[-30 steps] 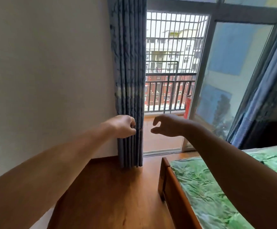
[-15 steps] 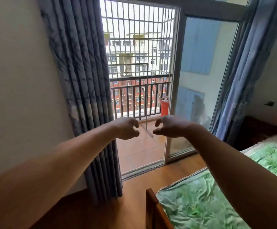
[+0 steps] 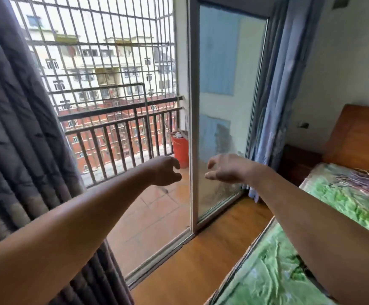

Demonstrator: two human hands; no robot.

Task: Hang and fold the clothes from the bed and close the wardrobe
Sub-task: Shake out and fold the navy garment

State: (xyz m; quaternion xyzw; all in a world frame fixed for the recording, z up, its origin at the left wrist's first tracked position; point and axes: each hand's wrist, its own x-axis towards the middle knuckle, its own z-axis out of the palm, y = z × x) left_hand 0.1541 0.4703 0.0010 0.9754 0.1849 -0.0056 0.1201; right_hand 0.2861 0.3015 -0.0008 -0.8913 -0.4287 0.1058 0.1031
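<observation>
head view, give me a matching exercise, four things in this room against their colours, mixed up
Things:
1. bucket
2. bed cover
3. left curtain
4. headboard

Colours:
a. green
b. brown wood
c. red
d. dark grey

Pairs: 1-c, 2-a, 3-d, 4-b

Left curtain [image 3: 20, 128] grey-blue, darker branchy print, pale blotchy band low down. Right curtain [image 3: 276, 84] lighter blue. Bucket [image 3: 180, 150] on balcony bright orange-red. Bed [image 3: 274, 271] cover green, leafy print, some purple-brown twiggy bits near headboard. Headboard [image 3: 359, 137] orange-brown wood, floor [image 3: 201, 260] same warm tone. Balcony tiles [image 3: 155, 214] terracotta. Railing [image 3: 119, 108] dark, near black. Door frame [image 3: 192, 128] white. Building [image 3: 104, 62] outside white up top, red brick below.
</observation>
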